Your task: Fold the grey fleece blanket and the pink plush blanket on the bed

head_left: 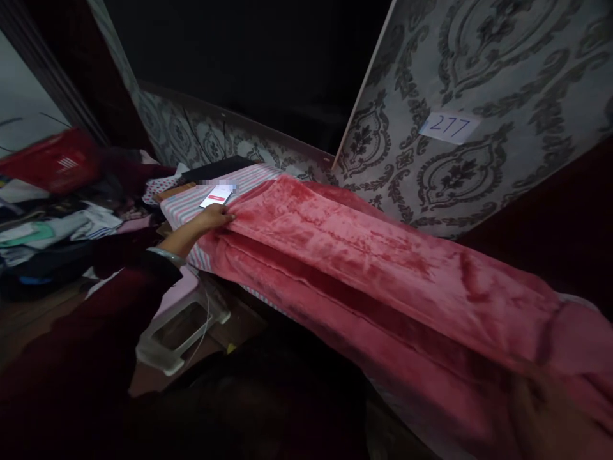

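A long pink plush cloth (354,236) lies across a striped cover (191,204), with a fold running along its length. Whether it is a blanket or a garment I cannot tell. My left hand (213,218) pinches the cloth's far-left edge, fingers closed on it. Beside that hand a phone (218,196) with a lit screen rests on the striped cover. Low at the right, my right hand (541,402) is dim and partly blurred, closed on the near edge of the upper layer. Between the hands this edge stretches fairly straight, above a shadowed lower layer.
A heap of clothes (52,236) with a red bag (52,160) is at the left. Below my left arm stands a plastic stool (172,326) with a white cable (207,319). Behind are a large dark screen (249,57) and a patterned wall with a paper marked 277 (449,126).
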{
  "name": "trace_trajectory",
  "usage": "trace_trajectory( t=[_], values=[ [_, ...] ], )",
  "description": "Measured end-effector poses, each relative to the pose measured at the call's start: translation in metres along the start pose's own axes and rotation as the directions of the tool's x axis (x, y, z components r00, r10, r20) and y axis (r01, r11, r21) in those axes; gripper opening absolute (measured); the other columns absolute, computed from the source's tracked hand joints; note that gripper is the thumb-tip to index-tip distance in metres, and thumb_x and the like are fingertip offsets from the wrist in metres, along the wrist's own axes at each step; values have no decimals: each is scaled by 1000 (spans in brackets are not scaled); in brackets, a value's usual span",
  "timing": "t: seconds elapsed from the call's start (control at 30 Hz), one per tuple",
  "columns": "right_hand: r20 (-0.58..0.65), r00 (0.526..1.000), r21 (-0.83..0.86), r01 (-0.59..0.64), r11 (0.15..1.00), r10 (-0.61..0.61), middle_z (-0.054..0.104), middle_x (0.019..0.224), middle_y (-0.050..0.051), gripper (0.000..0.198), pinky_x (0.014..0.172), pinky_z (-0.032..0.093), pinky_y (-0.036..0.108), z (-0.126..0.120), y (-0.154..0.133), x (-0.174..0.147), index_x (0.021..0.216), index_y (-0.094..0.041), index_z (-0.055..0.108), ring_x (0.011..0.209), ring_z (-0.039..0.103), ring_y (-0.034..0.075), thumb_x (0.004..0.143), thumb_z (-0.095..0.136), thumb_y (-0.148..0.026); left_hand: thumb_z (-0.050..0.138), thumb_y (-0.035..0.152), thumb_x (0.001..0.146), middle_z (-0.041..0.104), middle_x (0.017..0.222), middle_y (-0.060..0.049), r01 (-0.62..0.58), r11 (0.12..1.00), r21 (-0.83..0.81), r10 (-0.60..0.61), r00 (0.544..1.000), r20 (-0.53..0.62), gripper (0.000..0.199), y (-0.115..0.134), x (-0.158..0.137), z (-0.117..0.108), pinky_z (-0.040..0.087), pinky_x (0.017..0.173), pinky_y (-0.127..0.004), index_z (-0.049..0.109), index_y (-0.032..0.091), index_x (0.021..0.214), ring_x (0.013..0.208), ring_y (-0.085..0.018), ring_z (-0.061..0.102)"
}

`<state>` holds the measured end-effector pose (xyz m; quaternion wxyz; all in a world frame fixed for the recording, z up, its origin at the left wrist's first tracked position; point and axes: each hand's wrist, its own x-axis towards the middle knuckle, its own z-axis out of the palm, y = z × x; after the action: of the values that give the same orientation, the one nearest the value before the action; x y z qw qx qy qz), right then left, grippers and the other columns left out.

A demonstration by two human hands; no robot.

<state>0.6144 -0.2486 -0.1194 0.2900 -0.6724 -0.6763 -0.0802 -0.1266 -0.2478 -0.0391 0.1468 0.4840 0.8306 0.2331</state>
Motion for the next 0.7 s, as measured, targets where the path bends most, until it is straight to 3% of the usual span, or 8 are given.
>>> trace_trajectory(
  t=[0.13,0.23,0.5,0.7],
  values=[
    [56,997,49,45,998,-48,73,108,15,47,74,52,46,15,4,-19,100,-21,69,95,67,35,85,37,-52,61,38,70,48,55,0,5,1000,27,-7,998,64,25,-6,-8,9,35,57,-28,49,22,55,60,-18,48],
    [31,995,88,95,992,-98,73,106,14,44,79,53,48,22,3,-25,96,-22,70,96,67,35,84,41,-52,60,39,70,49,55,0,1,1000,11,-2,998,66,25,-6,-9,13,36,57,-28,49,22,55,58,-17,48],
    [-156,988,94,22,995,-7,72,112,18,45,84,52,49,0,-10,-24,108,-16,72,102,67,37,91,41,-44,61,47,64,47,57,1,26,997,-79,-26,1000,-4,27,-14,-11,4,38,56,-27,49,23,59,62,-18,50],
    [3,987,61,159,985,-160,72,112,15,48,87,54,51,18,4,-37,105,-18,73,99,67,35,91,41,-51,61,46,65,49,57,0,47,999,-9,-46,996,71,27,-15,-12,9,36,54,-27,50,22,58,59,-17,47]
  ],
)
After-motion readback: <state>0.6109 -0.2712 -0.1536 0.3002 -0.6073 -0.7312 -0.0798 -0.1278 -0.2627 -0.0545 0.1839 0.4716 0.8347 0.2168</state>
